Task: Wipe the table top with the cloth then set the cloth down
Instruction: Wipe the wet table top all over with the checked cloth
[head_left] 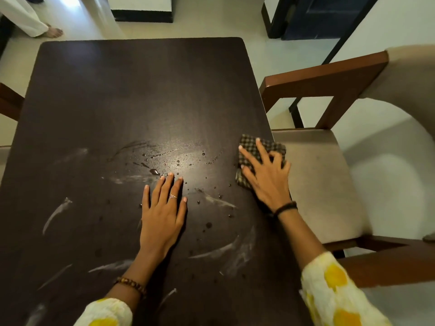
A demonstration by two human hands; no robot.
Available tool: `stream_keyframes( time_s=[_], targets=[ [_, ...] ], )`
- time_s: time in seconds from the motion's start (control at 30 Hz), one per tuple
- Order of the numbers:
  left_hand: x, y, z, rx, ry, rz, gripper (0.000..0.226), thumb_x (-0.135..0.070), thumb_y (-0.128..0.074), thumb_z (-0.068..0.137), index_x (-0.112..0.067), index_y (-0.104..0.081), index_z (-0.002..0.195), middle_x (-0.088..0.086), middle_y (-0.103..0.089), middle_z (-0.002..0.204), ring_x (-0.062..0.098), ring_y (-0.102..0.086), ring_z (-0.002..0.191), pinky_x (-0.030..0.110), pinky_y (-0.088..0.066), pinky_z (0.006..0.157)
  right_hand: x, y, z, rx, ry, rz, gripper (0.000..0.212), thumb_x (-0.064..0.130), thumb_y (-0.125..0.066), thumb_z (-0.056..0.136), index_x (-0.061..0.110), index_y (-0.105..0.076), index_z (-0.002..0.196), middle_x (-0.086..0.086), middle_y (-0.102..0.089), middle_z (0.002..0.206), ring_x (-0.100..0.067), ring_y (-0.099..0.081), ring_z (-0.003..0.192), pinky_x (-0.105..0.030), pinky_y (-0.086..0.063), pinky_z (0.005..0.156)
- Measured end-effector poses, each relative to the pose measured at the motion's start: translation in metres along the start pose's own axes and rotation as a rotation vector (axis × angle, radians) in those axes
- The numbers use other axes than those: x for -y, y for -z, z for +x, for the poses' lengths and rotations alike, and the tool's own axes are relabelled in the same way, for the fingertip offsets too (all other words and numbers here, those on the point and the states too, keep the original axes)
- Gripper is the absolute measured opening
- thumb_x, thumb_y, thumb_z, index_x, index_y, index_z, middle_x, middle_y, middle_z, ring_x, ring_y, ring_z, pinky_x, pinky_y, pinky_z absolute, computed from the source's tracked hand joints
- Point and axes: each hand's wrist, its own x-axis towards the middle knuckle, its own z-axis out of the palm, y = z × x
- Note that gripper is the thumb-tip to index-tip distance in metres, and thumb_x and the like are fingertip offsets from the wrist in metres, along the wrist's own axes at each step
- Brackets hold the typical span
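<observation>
My right hand [266, 177] presses the checked cloth [259, 158] flat at the right edge of the dark worktop [117, 102], fingers [248, 156] spread over it. To wipe well, I should sweep left from that edge through the water droplets [179, 163] and chalky streaks [221, 251]. My left hand [162, 215] rests flat left of the cloth, fingers loosely spread, holding nothing.

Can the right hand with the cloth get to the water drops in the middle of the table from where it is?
Probably yes. The right hand presses the cloth at the table edge, and bare tabletop lies between it and the drops. The left hand rests just below them, not across the way.
</observation>
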Motion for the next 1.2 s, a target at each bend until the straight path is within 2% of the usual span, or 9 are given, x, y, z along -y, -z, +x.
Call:
stream_keyframes(
  time_s=[0.13,0.3,0.4,0.5,0.63,0.9,0.97,1.07,1.2],
  targets=[
    [0.001,0.000,0.000,0.004,-0.008,-0.008,0.053,-0.039,-0.022,0.097,-0.016,-0.028,0.143,0.004,-0.027,0.151,0.018,-0.018,0.140,0.045,-0.006,0.115,-0.002,0.007,0.050,0.072,-0.032,0.017,0.049,0.049,-0.029,0.097,0.045,-0.019,0.145,0.000,-0.013,0.158,-0.031,-0.034,0.122,-0.044,-0.029,0.097],
    [0.004,0.009,-0.001,0.013,-0.015,-0.160,0.056,-0.042,-0.020,0.097,-0.014,-0.023,0.144,0.001,-0.023,0.152,0.012,-0.016,0.140,0.035,-0.001,0.116,0.003,-0.002,-0.014,-0.031,-0.089,-0.010,0.053,0.053,-0.021,0.092,0.041,-0.029,0.143,-0.003,-0.025,0.155,-0.032,-0.043,0.112,-0.043,-0.035,0.089],
    [0.028,0.026,-0.005,0.005,-0.039,-0.269,0.056,-0.043,-0.023,0.097,-0.015,-0.020,0.145,-0.003,-0.016,0.151,0.008,-0.014,0.139,0.032,-0.009,0.115,0.008,-0.002,-0.052,-0.010,-0.132,0.011,0.059,0.054,-0.018,0.087,0.037,-0.038,0.140,-0.005,-0.037,0.150,-0.033,-0.048,0.105,-0.045,-0.038,0.084],
    [0.081,0.044,-0.020,-0.021,-0.065,-0.138,0.054,-0.039,-0.026,0.097,-0.012,-0.023,0.144,0.002,-0.019,0.151,0.013,-0.016,0.139,0.038,-0.011,0.114,0.016,0.000,-0.036,0.027,-0.181,-0.002,0.060,0.053,-0.019,0.089,0.033,-0.033,0.143,-0.006,-0.032,0.152,-0.035,-0.044,0.110,-0.047,-0.035,0.088],
    [0.129,0.053,-0.044,0.005,0.095,-0.061,0.059,-0.041,-0.022,0.095,-0.008,-0.025,0.144,0.008,-0.024,0.151,0.012,-0.014,0.138,0.039,-0.011,0.115,0.064,0.006,0.011,0.021,-0.256,0.009,0.055,0.046,-0.031,0.095,0.029,-0.023,0.147,-0.009,-0.021,0.155,-0.037,-0.033,0.126,-0.051,-0.027,0.100],
    [0.136,0.049,-0.047,0.022,0.108,0.003,0.060,-0.040,-0.022,0.094,-0.008,-0.024,0.144,0.008,-0.024,0.151,0.014,-0.015,0.139,0.020,0.005,0.113,0.258,-0.009,-0.004,0.066,0.306,0.105,0.056,0.044,-0.036,0.093,0.032,-0.026,0.146,-0.007,-0.018,0.157,-0.026,-0.037,0.128,-0.048,-0.031,0.101],
    [0.136,0.049,-0.047,0.011,0.103,-0.012,0.061,-0.041,-0.023,0.093,-0.007,-0.023,0.144,0.008,-0.024,0.151,0.013,-0.014,0.139,0.018,0.007,0.112,0.244,-0.011,-0.005,0.064,0.328,0.129,0.053,0.044,-0.034,0.089,0.037,-0.036,0.141,-0.001,-0.030,0.153,-0.024,-0.046,0.116,-0.042,-0.036,0.093],
    [0.135,0.049,-0.046,-0.007,0.092,-0.026,0.060,-0.039,-0.025,0.094,-0.007,-0.024,0.144,0.007,-0.023,0.151,0.010,-0.013,0.139,0.017,0.007,0.112,0.166,-0.009,-0.002,0.048,0.156,0.114,0.055,0.047,-0.025,0.083,0.042,-0.043,0.135,0.002,-0.042,0.147,-0.023,-0.051,0.100,-0.037,-0.032,0.080],
    [0.133,0.048,-0.047,-0.020,0.098,-0.014,0.058,-0.036,-0.025,0.094,-0.005,-0.026,0.143,0.009,-0.026,0.151,0.014,-0.016,0.139,0.023,0.002,0.114,0.045,0.001,-0.005,0.034,-0.107,0.034,0.059,0.052,-0.019,0.086,0.043,-0.027,0.143,0.002,-0.023,0.156,-0.031,-0.040,0.116,-0.046,-0.031,0.094]
  ],
)
